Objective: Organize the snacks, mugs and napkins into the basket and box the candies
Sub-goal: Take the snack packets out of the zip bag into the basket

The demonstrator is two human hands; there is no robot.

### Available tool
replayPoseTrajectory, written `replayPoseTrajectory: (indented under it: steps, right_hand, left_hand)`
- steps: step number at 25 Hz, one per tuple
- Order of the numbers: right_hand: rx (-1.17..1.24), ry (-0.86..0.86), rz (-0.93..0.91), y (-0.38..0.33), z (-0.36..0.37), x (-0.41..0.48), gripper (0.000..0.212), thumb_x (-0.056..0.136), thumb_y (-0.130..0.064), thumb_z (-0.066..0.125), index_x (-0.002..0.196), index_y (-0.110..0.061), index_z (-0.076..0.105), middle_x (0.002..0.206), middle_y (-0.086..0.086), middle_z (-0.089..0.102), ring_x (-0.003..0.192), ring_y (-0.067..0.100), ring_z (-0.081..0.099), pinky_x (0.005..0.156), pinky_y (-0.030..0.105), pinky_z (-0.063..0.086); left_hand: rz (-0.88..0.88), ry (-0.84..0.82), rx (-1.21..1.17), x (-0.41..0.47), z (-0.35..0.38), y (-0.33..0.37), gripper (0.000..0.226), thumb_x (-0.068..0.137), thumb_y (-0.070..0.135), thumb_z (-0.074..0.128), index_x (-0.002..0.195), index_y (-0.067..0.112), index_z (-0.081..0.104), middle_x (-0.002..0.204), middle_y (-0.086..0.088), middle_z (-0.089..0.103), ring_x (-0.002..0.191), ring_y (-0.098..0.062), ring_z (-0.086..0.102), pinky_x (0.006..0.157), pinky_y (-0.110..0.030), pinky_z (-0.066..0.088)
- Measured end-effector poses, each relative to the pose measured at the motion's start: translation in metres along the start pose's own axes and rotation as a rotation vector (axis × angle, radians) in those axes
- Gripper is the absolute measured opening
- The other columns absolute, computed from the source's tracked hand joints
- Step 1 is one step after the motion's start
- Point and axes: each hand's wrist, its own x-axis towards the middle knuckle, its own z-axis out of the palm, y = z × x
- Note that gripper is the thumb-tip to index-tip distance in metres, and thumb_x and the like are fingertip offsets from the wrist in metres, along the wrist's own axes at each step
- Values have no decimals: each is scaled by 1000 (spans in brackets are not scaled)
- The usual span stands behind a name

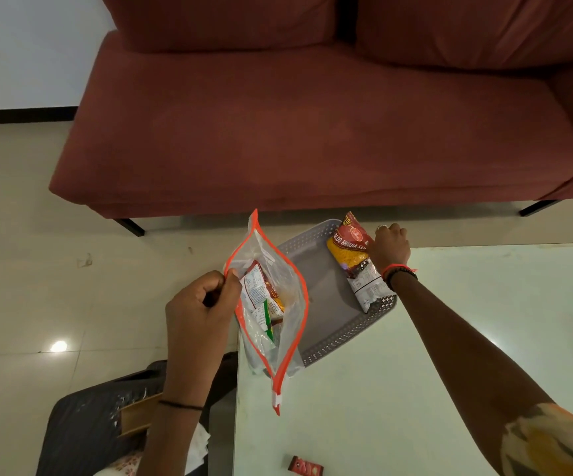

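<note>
A grey perforated basket (pixel 326 304) sits at the far left corner of the pale table. My right hand (pixel 390 247) grips a red-and-yellow snack packet (pixel 355 261) that lies along the basket's right side. My left hand (pixel 199 304) pinches the orange-trimmed rim of a clear zip pouch (pixel 278 280) and holds it open beside the basket. Inside the pouch are another red snack packet (pixel 261 290) and a green item (pixel 268 321). A small red candy (pixel 305 468) lies near the table's front edge.
A dark red sofa (pixel 312 132) stands across the tiled floor beyond the table. At the lower left a dark seat carries a brown cardboard piece (pixel 137 419) and white napkins (pixel 197 448). The pale table (pixel 398 389) stretches to the right.
</note>
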Motion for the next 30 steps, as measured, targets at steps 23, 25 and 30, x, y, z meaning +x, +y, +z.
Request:
replayPoseTrajectory:
  steps: [23,25,30]
  right_hand:
    - [86,-719,-265,-20,-118,-247,35,97,1,32,128,9,45,134,26,50,127,37,46,106,39,33]
    - [104,-731,-202,-4,-106,-249,36,97,-4,36,130,6,45,136,23,49,128,36,46,106,40,36]
    - [200,-642,-119,9,-85,-254,38,100,-12,30,133,3,42,138,21,49,129,32,46,109,33,32]
  left_hand:
    - [193,-221,201,-105,39,66,26,87,24,57,64,17,49,53,11,43,48,-8,45,57,-3,31]
    - [227,-243,207,-114,46,72,25,87,23,58,65,16,49,58,6,48,50,-7,46,58,-5,34]
    - [219,-280,204,-136,54,72,26,87,23,58,64,16,48,54,11,44,50,-10,45,52,-2,35]
